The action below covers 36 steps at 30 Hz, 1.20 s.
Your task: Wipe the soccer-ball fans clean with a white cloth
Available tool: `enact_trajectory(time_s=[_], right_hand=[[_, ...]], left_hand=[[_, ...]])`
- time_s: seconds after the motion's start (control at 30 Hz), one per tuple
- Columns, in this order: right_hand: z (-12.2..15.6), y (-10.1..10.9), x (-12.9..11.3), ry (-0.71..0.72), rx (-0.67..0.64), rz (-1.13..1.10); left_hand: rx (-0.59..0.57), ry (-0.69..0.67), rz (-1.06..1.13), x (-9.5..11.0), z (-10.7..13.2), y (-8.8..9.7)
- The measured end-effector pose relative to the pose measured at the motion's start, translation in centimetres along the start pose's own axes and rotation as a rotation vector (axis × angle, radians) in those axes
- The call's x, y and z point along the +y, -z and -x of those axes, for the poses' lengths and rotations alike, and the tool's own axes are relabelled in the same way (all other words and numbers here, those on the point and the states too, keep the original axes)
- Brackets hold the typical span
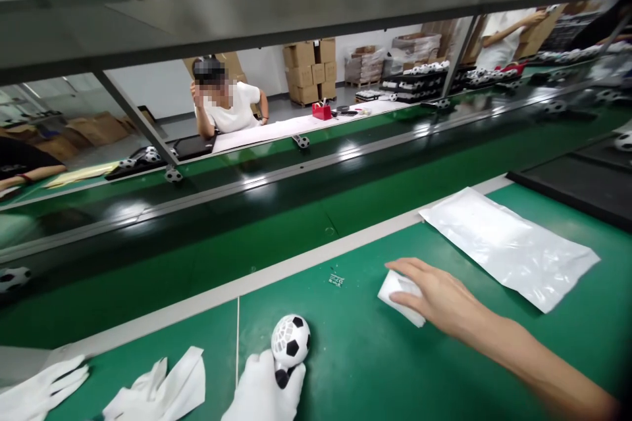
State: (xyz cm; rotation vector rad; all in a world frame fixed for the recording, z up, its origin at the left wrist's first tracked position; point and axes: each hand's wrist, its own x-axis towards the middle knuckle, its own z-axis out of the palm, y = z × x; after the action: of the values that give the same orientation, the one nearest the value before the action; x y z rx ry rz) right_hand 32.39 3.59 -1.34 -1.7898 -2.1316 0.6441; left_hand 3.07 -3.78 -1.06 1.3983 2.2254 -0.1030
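Observation:
My left hand [269, 387], in a white glove, grips a small device with a soccer-ball head [291, 341] near the front of the green table [345, 368]. The ball is white with black patches, and its lower part is mostly hidden by my fingers. Bare, my right hand [429, 293] pinches a folded white wipe [397, 286] between thumb and fingers just over the tabletop. A little patch of printed marks [336, 279] lies on the green surface between the two hands.
A white plastic bag [513, 247] lies flat at right, beside a black tray [582, 181]. White gloves [158, 388] rest at front left. Beyond the table edge runs a green conveyor [296, 223] carrying ball devices. A person [227, 102] sits across it; a metal beam [247, 13] spans overhead.

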Motion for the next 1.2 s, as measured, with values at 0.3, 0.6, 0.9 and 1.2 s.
enact_trajectory(time_s=[0.3, 0.6, 0.9, 1.2], right_hand=[[1.4, -4.1, -0.4, 0.163, 0.104, 0.089], [0.1, -7.9, -10.1, 0.494, 0.005, -0.022], [-2.4, -8.6, -9.6, 0.518, 0.060, 0.098], [-2.0, -10.1, -10.1, 0.522, 0.054, 0.031]], left_hand=[[0.068, -0.046, -0.163, 0.4, 0.4, 0.0], [0.062, -0.043, -0.131, -0.6, -0.2, -0.6], [0.033, -0.052, -0.103, -0.9, -1.0, -0.5], [0.011, -0.073, -0.088, -1.3, -1.3, -0.3]])
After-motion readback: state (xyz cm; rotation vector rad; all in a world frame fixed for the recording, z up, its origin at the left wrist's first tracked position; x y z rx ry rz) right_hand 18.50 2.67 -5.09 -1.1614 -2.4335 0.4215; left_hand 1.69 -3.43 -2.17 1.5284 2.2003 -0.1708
